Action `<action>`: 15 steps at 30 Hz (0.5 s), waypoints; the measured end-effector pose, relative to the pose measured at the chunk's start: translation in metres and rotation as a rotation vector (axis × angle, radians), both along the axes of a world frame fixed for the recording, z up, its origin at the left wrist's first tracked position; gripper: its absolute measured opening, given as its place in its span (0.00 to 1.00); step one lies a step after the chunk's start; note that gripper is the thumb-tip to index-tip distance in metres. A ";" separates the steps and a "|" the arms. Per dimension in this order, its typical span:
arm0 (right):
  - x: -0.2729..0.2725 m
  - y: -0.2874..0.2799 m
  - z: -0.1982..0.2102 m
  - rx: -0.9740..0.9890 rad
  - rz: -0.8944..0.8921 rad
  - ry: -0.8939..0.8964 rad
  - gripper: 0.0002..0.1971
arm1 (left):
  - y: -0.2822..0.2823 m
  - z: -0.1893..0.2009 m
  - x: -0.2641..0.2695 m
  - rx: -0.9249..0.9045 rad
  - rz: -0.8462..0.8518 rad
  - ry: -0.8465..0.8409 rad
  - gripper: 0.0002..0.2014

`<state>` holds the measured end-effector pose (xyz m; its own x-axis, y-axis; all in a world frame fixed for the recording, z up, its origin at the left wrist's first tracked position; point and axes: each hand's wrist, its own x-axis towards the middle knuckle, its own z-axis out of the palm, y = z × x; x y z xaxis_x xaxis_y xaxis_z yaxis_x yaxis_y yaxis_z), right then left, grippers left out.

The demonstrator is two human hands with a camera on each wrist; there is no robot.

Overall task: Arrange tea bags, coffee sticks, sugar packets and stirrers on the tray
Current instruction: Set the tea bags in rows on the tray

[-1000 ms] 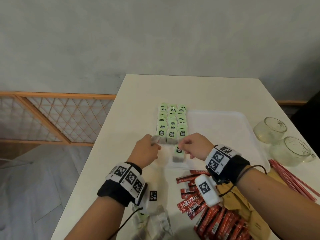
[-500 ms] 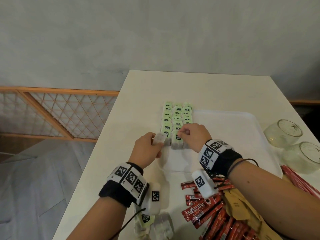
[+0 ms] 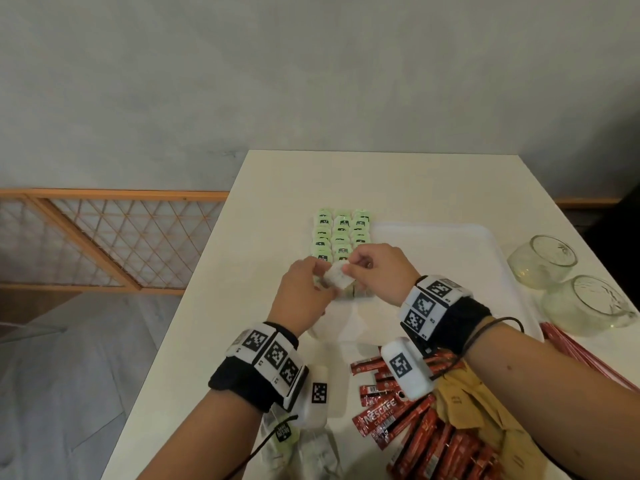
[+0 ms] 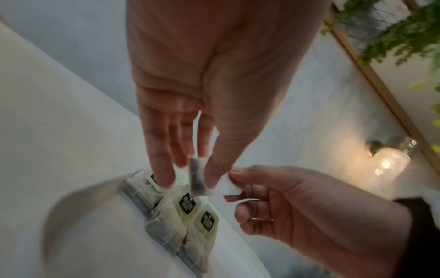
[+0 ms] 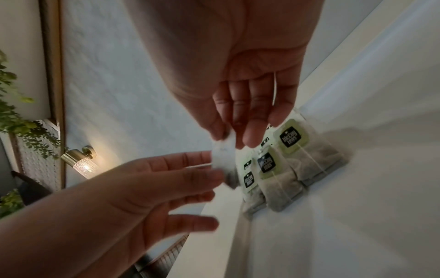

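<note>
Both my hands meet above the near end of the tea bag rows (image 3: 341, 237), on the left part of the white tray (image 3: 450, 251). My left hand (image 3: 303, 294) reaches forward, back of the hand up, wrist raised off the table (image 3: 381, 181). In the left wrist view its thumb and fingers point down and pinch 1 tea bag (image 3: 337, 277) by its lower edge; the other fingers are straight and loose alongside. My right hand (image 3: 379, 271) comes in from the right, knuckles up, fingers curled in. Its thumb and forefinger pinch the upper corner of the same tea bag, seen in the right wrist view (image 5: 223, 156). So the bag hangs between both pinches, tilted, clear of the tray, just above the nearest row of bags. Whether it touches that row, I cannot tell.

The rows run 3 across, green tags up, packed touching each other. Coffee sticks (image 3: 408, 420) lie loose on the table near my right forearm, brown sugar packets (image 3: 474, 403) beside them. Red stirrers (image 3: 581, 355) lie at the right edge, near 2 glass cups (image 3: 568, 282). A few loose tea bags (image 3: 301, 448) lie under my left forearm.
</note>
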<state>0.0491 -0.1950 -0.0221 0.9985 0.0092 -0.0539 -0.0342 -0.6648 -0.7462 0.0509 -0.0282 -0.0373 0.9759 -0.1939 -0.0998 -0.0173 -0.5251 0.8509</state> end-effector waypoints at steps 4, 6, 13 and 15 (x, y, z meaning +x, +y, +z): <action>-0.003 0.000 -0.001 -0.001 -0.125 0.019 0.09 | -0.003 0.003 -0.007 0.047 0.044 -0.170 0.17; -0.005 0.003 -0.002 0.052 -0.141 0.058 0.11 | -0.007 0.001 -0.015 0.024 -0.001 -0.159 0.16; -0.009 0.012 -0.002 0.244 -0.147 0.127 0.12 | -0.012 -0.008 -0.023 0.031 0.060 -0.205 0.09; -0.009 0.013 -0.004 0.330 -0.116 0.176 0.13 | -0.008 -0.008 -0.022 0.063 0.053 -0.226 0.04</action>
<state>0.0405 -0.1823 -0.0256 0.9697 -0.0583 -0.2373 -0.2416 -0.3744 -0.8952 0.0286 -0.0363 -0.0453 0.9835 -0.1422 0.1119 -0.1745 -0.5819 0.7943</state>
